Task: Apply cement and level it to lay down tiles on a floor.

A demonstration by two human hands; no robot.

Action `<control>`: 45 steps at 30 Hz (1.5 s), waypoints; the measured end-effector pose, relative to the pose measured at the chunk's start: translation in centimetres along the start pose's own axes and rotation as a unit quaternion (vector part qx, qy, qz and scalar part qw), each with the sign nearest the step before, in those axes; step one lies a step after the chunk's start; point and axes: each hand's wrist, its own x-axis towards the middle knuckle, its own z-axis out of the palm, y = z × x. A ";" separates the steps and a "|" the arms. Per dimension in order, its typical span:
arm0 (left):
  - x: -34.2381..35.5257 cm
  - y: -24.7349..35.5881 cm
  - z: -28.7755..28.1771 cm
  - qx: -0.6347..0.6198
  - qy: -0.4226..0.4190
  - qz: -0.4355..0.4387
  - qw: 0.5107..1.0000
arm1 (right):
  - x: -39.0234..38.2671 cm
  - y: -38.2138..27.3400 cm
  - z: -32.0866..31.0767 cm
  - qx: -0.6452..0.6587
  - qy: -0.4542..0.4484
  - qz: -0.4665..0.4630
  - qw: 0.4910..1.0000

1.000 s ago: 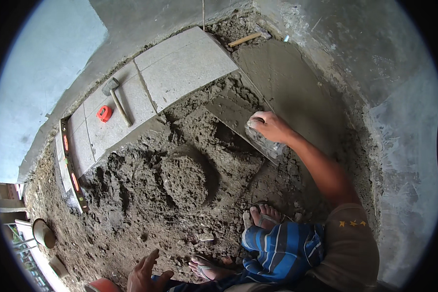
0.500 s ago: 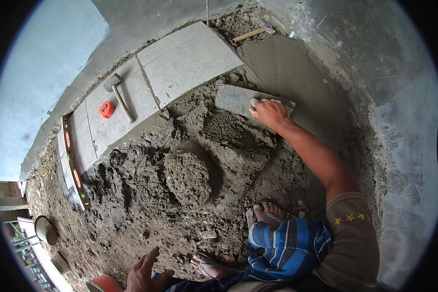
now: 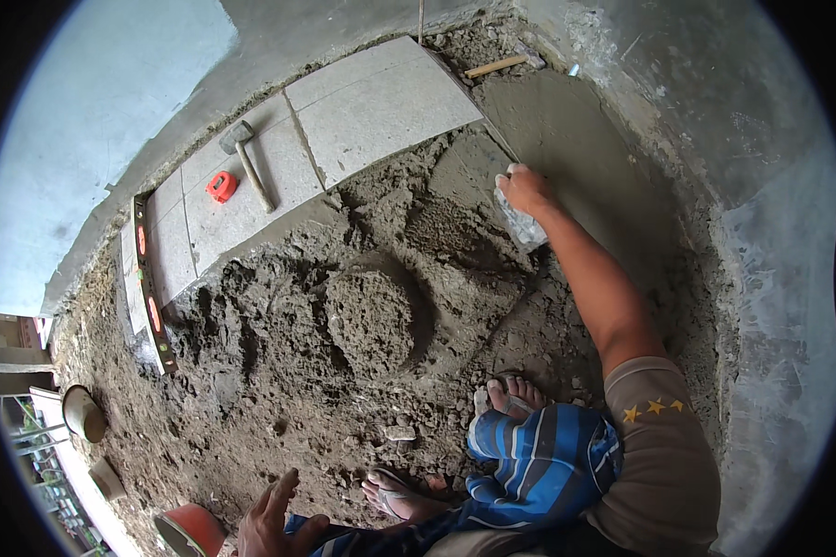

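Note:
My right hand (image 3: 528, 192) is closed on a grey rectangular plastering trowel (image 3: 522, 226), seen narrow and tilted. The blade stands at the edge of the smoothed wet mortar (image 3: 571, 130), beside the rough mortar heap (image 3: 376, 320). Just left of the trowel, a patch of mortar (image 3: 469, 167) next to the laid tiles looks smoothed. Low in the view, my left hand (image 3: 274, 522) hovers near my knee with its fingers apart and nothing in it.
On the pale tiles (image 3: 381, 88) lie a rubber mallet (image 3: 251, 167) and a red tape measure (image 3: 221, 187). A spirit level (image 3: 147, 288) lies along their left end. A hammer (image 3: 502, 66) rests in the far corner. Buckets (image 3: 195, 529) stand at lower left; walls border the work.
The trowel has turned from lying broad and flat across the mortar to a narrow, tilted position. The view has shifted slightly, and my left hand stays open near the knee.

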 end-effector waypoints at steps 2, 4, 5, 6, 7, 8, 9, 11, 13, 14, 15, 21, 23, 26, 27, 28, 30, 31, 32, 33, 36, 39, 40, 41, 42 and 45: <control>-1.7 0.6 -0.2 -0.009 0.004 -0.018 1.000 | 0.0 0.8 0.3 0.012 0.037 -0.031 0.999; -2.4 0.4 0.1 -0.012 0.012 -0.038 0.999 | -2.9 -1.4 -5.8 0.157 -0.265 0.044 0.950; -2.9 -0.4 0.6 -0.049 0.034 -0.015 0.998 | -5.1 -3.0 -8.2 0.210 -0.277 0.052 0.936; -3.3 -1.0 0.9 -0.086 0.055 0.010 0.995 | -7.3 -3.8 -10.4 0.198 -0.293 0.043 0.934; -3.3 -0.6 0.6 -0.062 0.059 0.026 0.996 | -9.6 -3.4 -11.7 0.186 -0.307 0.039 0.933; -2.9 -0.3 0.4 -0.064 0.052 0.034 0.996 | -11.7 0.4 -9.8 0.217 -0.220 -0.106 0.945; -2.5 0.0 0.2 -0.036 0.033 0.006 0.999 | -14.3 1.5 -9.4 0.201 -0.197 -0.130 0.951; -2.2 0.1 0.5 -0.018 0.006 -0.029 0.999 | -20.7 0.9 -9.4 0.252 -0.112 -0.116 0.954; -1.4 0.2 0.4 -0.012 -0.003 -0.016 1.000 | -24.9 1.4 -8.0 0.142 -0.061 -0.127 0.980; -1.1 0.3 0.2 -0.009 -0.013 -0.006 1.000 | -25.6 1.3 -7.5 0.073 -0.043 -0.142 0.986; -0.6 1.3 -0.3 -0.009 -0.028 -0.028 0.999 | -25.4 1.6 -6.5 0.073 -0.042 -0.136 0.987; 1.7 0.7 0.2 0.005 -0.018 0.070 0.997 | -17.9 1.0 -2.0 -0.049 0.021 -0.141 0.989; 2.3 1.2 0.1 0.009 -0.026 0.073 0.997 | -15.8 0.3 -1.6 -0.073 0.013 -0.110 0.991; 2.4 1.4 0.1 0.016 -0.015 0.089 0.996 | -13.0 -1.5 -2.0 -0.079 -0.043 -0.072 0.993; 2.2 1.3 0.2 0.020 0.002 0.106 0.994 | -12.1 -2.4 -2.6 -0.061 -0.068 -0.055 0.994; 2.2 1.3 0.2 0.020 0.001 0.107 0.994 | -11.4 -2.8 -2.8 -0.062 -0.069 -0.054 0.994; 1.7 1.1 0.2 0.017 0.012 0.107 0.994 | -9.9 -3.5 -3.0 -0.024 -0.056 -0.021 0.998; 1.4 1.3 0.1 0.016 0.012 0.109 0.994 | -9.0 -2.8 -2.4 0.007 -0.040 -0.011 0.999; 1.0 1.6 -0.1 0.019 0.005 0.091 0.996 | -8.2 -2.0 -1.1 0.005 -0.038 -0.011 0.999; 0.7 1.8 -0.2 0.022 0.002 0.069 0.997 | -7.4 -2.6 -0.7 0.050 -0.021 -0.021 0.998; -0.6 1.3 0.4 0.036 0.028 0.057 0.997 | -6.7 -5.2 -4.5 0.135 -0.144 0.027 0.980; -1.8 2.0 0.2 0.016 0.018 0.014 1.000 | -7.2 -2.0 -4.3 0.198 -0.175 0.042 0.964; -2.1 2.5 0.1 -0.007 -0.006 -0.032 0.999 | -7.1 0.8 -2.9 0.228 -0.069 -0.010 0.971; -2.2 1.8 0.5 -0.043 0.004 -0.013 0.999 | -6.3 2.0 -2.1 0.232 -0.023 0.001 0.973; -2.2 1.4 0.5 -0.041 0.003 -0.016 0.999 | -5.8 1.4 -1.7 0.234 -0.025 0.003 0.972; -1.6 0.1 0.8 -0.011 0.012 -0.007 1.000 | -4.9 -3.4 -1.9 0.286 -0.158 0.146 0.934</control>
